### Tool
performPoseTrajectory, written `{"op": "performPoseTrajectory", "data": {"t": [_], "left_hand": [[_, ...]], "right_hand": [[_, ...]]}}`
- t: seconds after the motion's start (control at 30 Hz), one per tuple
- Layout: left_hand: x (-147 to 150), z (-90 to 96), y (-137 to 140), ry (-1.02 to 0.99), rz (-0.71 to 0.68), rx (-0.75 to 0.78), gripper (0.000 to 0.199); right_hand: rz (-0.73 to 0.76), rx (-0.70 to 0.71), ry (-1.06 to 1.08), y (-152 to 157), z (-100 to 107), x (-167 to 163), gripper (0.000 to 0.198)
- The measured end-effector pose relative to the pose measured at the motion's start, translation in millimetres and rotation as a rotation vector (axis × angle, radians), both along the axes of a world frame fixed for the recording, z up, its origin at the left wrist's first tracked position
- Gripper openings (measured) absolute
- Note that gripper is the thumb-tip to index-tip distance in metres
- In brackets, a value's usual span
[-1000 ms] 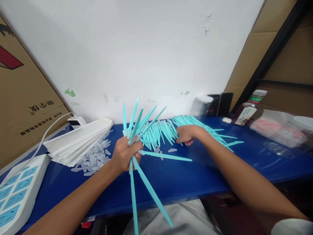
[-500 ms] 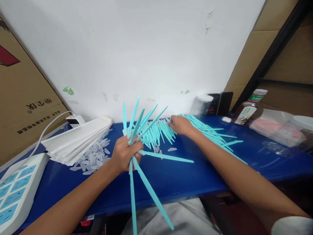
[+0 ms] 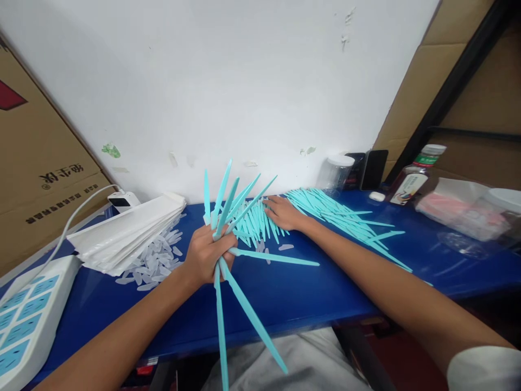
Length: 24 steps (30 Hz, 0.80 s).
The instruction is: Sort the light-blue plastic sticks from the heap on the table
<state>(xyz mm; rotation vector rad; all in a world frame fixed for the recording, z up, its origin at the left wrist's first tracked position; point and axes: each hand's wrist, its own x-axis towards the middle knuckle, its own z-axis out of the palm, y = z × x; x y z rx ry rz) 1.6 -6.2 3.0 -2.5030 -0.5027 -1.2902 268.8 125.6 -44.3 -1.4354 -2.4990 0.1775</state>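
My left hand (image 3: 211, 251) is closed round several turquoise eyebrow razors (image 3: 254, 317), whose long tapered handles fan out in different directions. Its fingers hide the razors' other ends. Beyond it, a pile of the same kind of razors (image 3: 256, 220) lies against the wall. My right hand (image 3: 284, 213) rests at the right side of that pile, palm down with fingers stretched out, and grips nothing visible. A second heap of turquoise razors (image 3: 337, 212) lies just right of it. Small translucent blade covers (image 3: 157, 260) are heaped left of my left hand, with a few loose covers (image 3: 286, 247) below the pile.
White plastic sleeves (image 3: 130, 231) are stacked at the left, near a power strip (image 3: 38, 315) and a small white device (image 3: 123, 201) with a cable. Along the right stand a clear jar (image 3: 336, 174), dark phones (image 3: 373, 170), a bottle (image 3: 411, 182) and a pink-filled bag (image 3: 459, 209).
My right hand has moved left over the edge of the razor pile, and its fingers have stretched out. The left hand keeps its hold on the razors, almost unmoved.
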Motion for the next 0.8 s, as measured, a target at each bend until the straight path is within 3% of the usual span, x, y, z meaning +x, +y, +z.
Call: {"op": "performPoseTrajectory", "data": {"t": [0.13, 0.33, 0.8], "left_hand": [[0, -1.1, 1, -0.012, -0.003, 0.004, 0.027], [0, -0.1, -1, 0.008, 0.003, -0.013, 0.026], [0, -2.0, 2, 0.000, -0.011, -0.025, 0.020]], "right_hand": [[0.002, 0.021, 0.017, -6, 1, 5, 0.068], [-0.002, -0.132, 0.001, 2, -2, 10, 0.087], [-0.007, -0.130, -0.026, 2, -17, 7, 0.096]]}}
